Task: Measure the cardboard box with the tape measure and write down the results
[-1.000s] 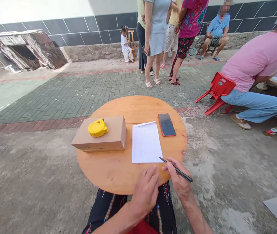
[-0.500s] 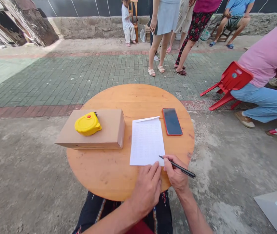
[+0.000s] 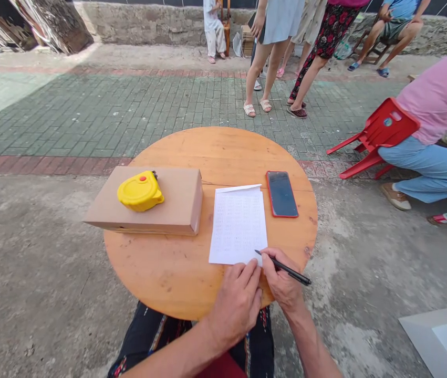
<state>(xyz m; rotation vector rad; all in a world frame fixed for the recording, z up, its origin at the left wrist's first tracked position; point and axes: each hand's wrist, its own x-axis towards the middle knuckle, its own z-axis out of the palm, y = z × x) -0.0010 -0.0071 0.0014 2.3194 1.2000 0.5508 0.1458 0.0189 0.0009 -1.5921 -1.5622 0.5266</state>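
Note:
A white sheet of paper [image 3: 238, 226] with rows of small print lies on the round wooden table [image 3: 164, 283], its top edge folded up. My left hand [image 3: 237, 299] rests flat at the paper's lower edge, fingers stretched out and holding nothing. Between the fingers of my right hand [image 3: 284, 281] is a black pen [image 3: 290, 272], its tip over the paper's lower right corner; whether it touches is hard to see. Right of the paper lies a phone [image 3: 282, 193] in a red case, screen dark.
On the table's left sits a cardboard box [image 3: 168, 202] with a yellow tape measure [image 3: 140, 191] on top. A person in pink sits on a red plastic chair [image 3: 391, 126] at right. Several people are beyond the table. A white box [image 3: 424, 336] stands at lower right.
The view has tilted down slightly and shifted, so the background people sit higher and further right. My hands, the pen and the paper keep nearly the same places on the table.

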